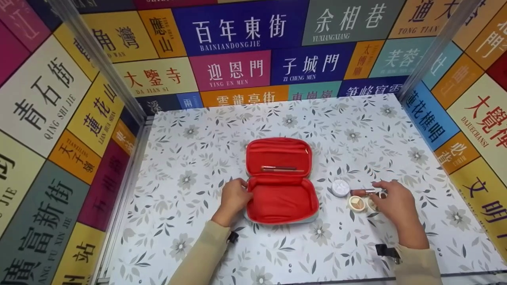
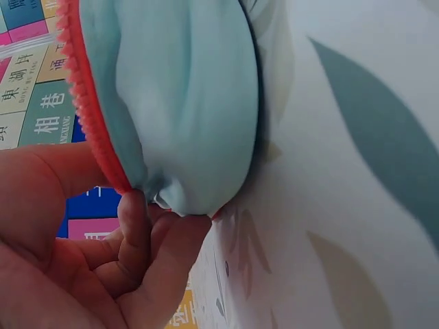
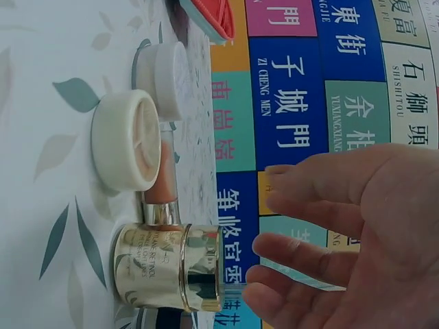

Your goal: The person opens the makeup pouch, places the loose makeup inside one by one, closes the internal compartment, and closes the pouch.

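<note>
An open red-lined cosmetic bag (image 1: 281, 200) with a pale blue outside lies on the table, its lid folded back. A slim makeup brush (image 1: 277, 168) rests in the lid. My left hand (image 1: 234, 198) pinches the bag's left edge, thumb on the zip side and fingers against the pale blue fabric (image 2: 185, 103). My right hand (image 3: 336, 240) is beside a gold jar (image 3: 164, 267), fingers spread loosely and apart from it. Near the jar are a round three-colour compact (image 1: 357, 203), a lip gloss tube (image 1: 361, 192) and a round white container (image 1: 340, 188).
The table (image 1: 190, 221) has a white cover with grey leaves and flowers. Panels with large lettering (image 1: 237, 31) stand behind it and at both sides. A dark item (image 3: 171, 319) shows partly beyond the gold jar in the right wrist view.
</note>
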`<state>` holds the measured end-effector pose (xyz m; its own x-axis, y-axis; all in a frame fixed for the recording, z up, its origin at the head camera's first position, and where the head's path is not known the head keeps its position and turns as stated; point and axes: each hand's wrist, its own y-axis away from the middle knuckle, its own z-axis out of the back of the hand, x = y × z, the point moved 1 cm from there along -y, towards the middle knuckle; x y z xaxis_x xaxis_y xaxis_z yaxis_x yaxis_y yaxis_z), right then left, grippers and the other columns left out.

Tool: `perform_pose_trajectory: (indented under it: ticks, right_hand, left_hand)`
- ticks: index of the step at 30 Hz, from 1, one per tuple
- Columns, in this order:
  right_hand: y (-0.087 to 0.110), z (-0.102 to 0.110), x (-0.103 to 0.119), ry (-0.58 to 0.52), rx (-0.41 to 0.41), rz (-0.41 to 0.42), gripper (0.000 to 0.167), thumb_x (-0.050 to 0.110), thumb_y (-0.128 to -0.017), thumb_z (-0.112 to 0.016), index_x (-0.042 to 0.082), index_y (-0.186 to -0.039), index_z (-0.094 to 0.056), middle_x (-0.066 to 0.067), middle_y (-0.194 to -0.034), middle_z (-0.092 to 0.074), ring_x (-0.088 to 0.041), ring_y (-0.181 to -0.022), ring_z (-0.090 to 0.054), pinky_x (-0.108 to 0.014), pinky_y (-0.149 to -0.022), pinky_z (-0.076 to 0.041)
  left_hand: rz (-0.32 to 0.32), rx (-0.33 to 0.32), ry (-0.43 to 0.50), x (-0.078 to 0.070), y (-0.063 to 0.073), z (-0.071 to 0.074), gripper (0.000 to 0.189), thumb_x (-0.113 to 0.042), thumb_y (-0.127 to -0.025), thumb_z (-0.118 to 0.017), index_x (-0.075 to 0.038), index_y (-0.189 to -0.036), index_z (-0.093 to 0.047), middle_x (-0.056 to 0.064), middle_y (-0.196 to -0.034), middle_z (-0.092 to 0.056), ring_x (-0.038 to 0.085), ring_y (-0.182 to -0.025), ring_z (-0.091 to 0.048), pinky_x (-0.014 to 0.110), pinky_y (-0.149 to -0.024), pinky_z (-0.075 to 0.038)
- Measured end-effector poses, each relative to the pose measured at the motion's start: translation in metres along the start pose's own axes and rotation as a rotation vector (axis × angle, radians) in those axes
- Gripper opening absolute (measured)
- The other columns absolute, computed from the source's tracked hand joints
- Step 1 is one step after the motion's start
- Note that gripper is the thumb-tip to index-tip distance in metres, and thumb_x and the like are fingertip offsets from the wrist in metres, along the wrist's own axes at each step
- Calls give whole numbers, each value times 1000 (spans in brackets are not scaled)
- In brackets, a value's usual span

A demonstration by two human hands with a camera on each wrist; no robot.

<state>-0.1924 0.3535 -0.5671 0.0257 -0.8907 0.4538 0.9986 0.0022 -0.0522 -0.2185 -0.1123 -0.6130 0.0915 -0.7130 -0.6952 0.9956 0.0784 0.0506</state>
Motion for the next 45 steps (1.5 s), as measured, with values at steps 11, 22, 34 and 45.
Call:
perform_pose_trajectory:
  ticks: [11, 22, 34, 45]
  right_hand:
    - [1, -4, -10, 58, 40, 11, 42, 13, -82, -84, -2, -119, -72, -17, -89, -63, -28, -75, -55, -40, -66, -39]
    - [3, -12, -18, 45, -2, -9, 42, 9, -78, -85, -6, -115, -72, -22, -92, -62, -31, -75, -58, -44, -68, -43]
    - [-1, -16, -25, 54, 22, -24, 45, 8, -78, -83, -8, -117, -68, -23, -87, -61, -34, -75, -58, -48, -65, -43]
    - [1, -19, -24, 46, -19, -39, 43, 9, -77, -85, -5, -115, -70, -22, -86, -64, -33, -75, -59, -47, -65, -42]
  left_hand:
    - [28, 0, 91, 3, 1, 0, 10, -10, -82, -74, -5, -91, -74, 4, -70, -67, 17, -61, -57, 29, -55, -47]
    - [9, -37, 141, 6, 4, -4, 5, -8, -81, -73, -7, -86, -74, 4, -77, -73, 16, -69, -61, 30, -62, -52]
    - [15, -47, 165, 6, 4, -6, 5, -6, -79, -72, -8, -84, -73, 4, -75, -74, 12, -68, -62, 27, -61, -51]
    - [26, -43, 176, 7, 5, -5, 5, -6, -80, -71, -9, -85, -73, 4, -77, -74, 14, -69, -63, 27, -61, -52]
